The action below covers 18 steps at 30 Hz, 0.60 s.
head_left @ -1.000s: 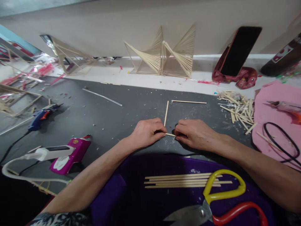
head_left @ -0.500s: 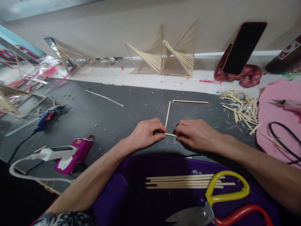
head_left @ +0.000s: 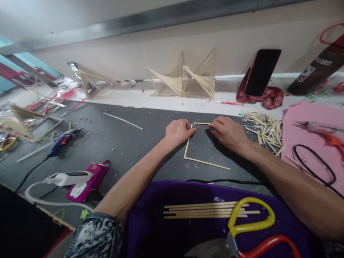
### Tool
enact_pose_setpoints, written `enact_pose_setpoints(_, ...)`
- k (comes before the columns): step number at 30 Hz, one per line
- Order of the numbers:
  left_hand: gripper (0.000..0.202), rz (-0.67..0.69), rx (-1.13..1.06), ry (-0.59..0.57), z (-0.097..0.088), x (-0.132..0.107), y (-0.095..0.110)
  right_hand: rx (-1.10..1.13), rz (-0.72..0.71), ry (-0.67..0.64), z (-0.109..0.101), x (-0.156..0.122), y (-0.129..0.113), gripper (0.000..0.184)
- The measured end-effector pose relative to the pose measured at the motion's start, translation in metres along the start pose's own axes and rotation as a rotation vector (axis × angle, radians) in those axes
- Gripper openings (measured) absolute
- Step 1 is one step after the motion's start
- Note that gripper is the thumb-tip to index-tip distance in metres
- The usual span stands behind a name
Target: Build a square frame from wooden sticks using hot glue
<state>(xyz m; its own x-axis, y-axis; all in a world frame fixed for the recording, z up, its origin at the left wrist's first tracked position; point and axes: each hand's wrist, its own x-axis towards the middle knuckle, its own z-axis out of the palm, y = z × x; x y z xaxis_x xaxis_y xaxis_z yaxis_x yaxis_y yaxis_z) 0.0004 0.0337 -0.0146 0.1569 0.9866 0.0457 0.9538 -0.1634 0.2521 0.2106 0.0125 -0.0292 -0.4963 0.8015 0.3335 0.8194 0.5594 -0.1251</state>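
Observation:
On the grey work surface, a thin wooden stick [head_left: 187, 145] runs away from me and meets a lower stick [head_left: 208, 163] at a corner. My left hand [head_left: 177, 132] pinches the far part of the first stick. Beyond it lies an upper stick [head_left: 201, 123], its left end beside the first stick's tip; whether they touch I cannot tell. My right hand [head_left: 228, 133] has its fingers closed on the right part of this upper stick, hiding that end.
Several long sticks [head_left: 201, 211] and yellow-and-red scissors [head_left: 252, 227] lie in a purple tray [head_left: 145, 215]. Stick structures [head_left: 199, 83] and a phone [head_left: 263, 73] stand behind. A blue glue gun [head_left: 59, 143] lies left; short sticks [head_left: 266, 132] are piled right.
Both hands have left the lower stick and moved away from me to the upper corner. The lower stick now lies in full view, joined to the side stick. The camera view has shifted.

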Motion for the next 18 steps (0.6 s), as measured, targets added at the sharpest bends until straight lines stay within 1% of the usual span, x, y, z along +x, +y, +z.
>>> enact_pose_setpoints(3,0.021,-0.024,0.007,-0.011,0.004,0.001,0.002,-0.088,-0.014,0.038,0.007,0.008,0.011,0.025)
enact_pose_setpoints(6,0.018,-0.033,-0.013,-0.022,0.003,0.000,0.001,-0.140,-0.011,0.004,0.012,0.014,0.014,0.026)
enact_pose_setpoints(10,0.016,-0.043,-0.053,-0.028,0.002,-0.001,0.000,-0.163,0.002,-0.044,0.014,0.016,0.015,0.026)
enact_pose_setpoints(14,0.014,-0.033,-0.098,-0.025,0.002,-0.002,-0.001,-0.153,0.010,-0.066,0.010,0.012,0.012,0.025)
enact_pose_setpoints(18,0.023,-0.046,-0.186,-0.037,0.000,-0.001,-0.001,-0.176,0.012,-0.061,0.008,0.011,0.008,0.026)
